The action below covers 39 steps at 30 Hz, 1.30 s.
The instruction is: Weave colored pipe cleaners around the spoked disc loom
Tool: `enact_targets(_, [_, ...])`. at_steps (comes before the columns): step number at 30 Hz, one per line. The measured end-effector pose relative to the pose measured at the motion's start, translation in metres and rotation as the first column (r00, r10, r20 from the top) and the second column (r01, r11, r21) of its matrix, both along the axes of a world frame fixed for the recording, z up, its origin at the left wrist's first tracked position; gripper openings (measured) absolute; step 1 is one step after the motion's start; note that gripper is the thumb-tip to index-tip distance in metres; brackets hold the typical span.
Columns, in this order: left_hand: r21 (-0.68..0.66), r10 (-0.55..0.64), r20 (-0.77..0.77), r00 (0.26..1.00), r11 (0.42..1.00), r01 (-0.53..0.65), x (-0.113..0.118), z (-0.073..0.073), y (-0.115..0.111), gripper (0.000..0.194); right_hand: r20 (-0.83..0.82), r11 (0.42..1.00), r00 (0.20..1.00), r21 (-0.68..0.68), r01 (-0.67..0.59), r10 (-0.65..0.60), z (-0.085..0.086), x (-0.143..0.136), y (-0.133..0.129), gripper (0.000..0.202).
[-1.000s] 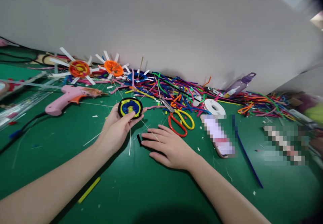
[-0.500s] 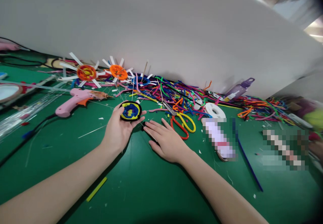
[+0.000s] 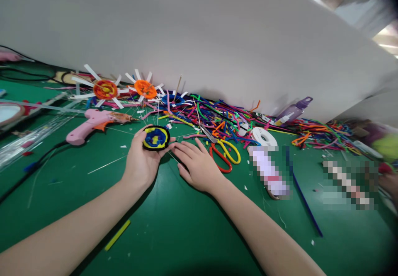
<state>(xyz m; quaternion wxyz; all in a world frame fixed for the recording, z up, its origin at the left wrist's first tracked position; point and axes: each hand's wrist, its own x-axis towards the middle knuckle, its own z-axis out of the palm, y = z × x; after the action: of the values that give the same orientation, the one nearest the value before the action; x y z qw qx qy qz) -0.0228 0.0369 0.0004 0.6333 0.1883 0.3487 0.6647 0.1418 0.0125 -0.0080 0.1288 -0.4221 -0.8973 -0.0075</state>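
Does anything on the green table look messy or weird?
Yes: the fuzzy craft sticks lie in a jumbled heap by the grey wall, little white scraps are scattered over the table, and the pink glue gun lies on its side. Nothing looks clearly broken or spilled.

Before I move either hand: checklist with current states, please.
1. Round black-rimmed piece held in left hand: ok.
2. Right hand empty: cannot tell, fingertips hidden or too small.
3. Pink glue gun out of both hands, lying on the table: ok.
4. Glue gun cool: cannot tell.
5. Scissors well away from right hand: not ok, red handle sits right beside it.
6. White spool out of both hands: ok.
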Motion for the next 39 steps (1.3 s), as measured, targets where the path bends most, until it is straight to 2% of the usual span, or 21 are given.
enact_targets(2, [0.003,0.002,-0.005,1.000,1.000,-0.002,0.000,-0.001,0.000,0.016,0.018,0.998,0.998,-0.003,-0.061,0.061,0.000,0.001,0.002,0.041])
enact_targets(5, [0.011,-0.004,-0.021,1.000,1.000,0.004,-0.001,-0.003,0.001,0.018,0.029,0.999,0.999,0.017,-0.043,0.042,-0.001,-0.001,0.009,0.040])
enact_targets(10, [0.013,-0.010,-0.026,1.000,1.000,0.010,0.000,-0.001,0.001,0.018,0.019,0.993,0.995,0.075,0.095,-0.097,-0.007,-0.009,0.030,0.045])
enact_targets(14, [-0.013,-0.017,-0.011,1.000,1.000,0.017,0.001,0.005,0.000,0.017,-0.011,0.958,0.969,0.147,0.248,-0.249,-0.009,-0.014,0.038,0.059])
enact_targets(16, [-0.025,-0.006,-0.004,1.000,1.000,0.006,0.000,0.007,-0.001,0.020,-0.019,0.949,0.968,0.194,0.248,-0.250,-0.006,-0.014,0.034,0.057])
enact_targets(19, [-0.060,-0.019,-0.018,1.000,0.998,0.018,-0.001,0.007,-0.002,0.027,-0.050,0.954,0.983,0.234,0.185,-0.178,0.000,-0.013,0.023,0.045])
enact_targets(24, [-0.025,-0.041,-0.115,0.992,0.999,0.038,-0.001,0.005,-0.003,0.033,-0.200,0.961,0.969,0.201,0.188,-0.148,0.003,-0.007,0.010,0.032])
enact_targets(29, [-0.041,-0.139,-0.186,0.973,0.990,0.134,0.000,0.006,-0.004,0.037,-0.389,0.967,0.920,0.209,0.145,-0.054,-0.001,0.000,-0.002,0.025])
enact_targets(33, [-0.059,-0.228,-0.255,0.940,0.974,0.220,0.000,0.007,-0.007,0.031,-0.573,0.989,0.818,0.083,0.121,-0.052,0.000,0.003,-0.020,0.024])
enact_targets(36, [-0.068,-0.322,-0.300,0.898,0.946,0.317,0.000,0.006,-0.011,0.029,-0.618,0.989,0.778,0.006,0.145,-0.110,0.001,0.005,-0.031,0.021])
enact_targets(39, [-0.043,-0.390,-0.291,0.873,0.917,0.396,0.001,0.004,-0.014,0.031,-0.622,0.991,0.774,-0.034,0.127,-0.120,-0.001,0.005,-0.035,0.024])
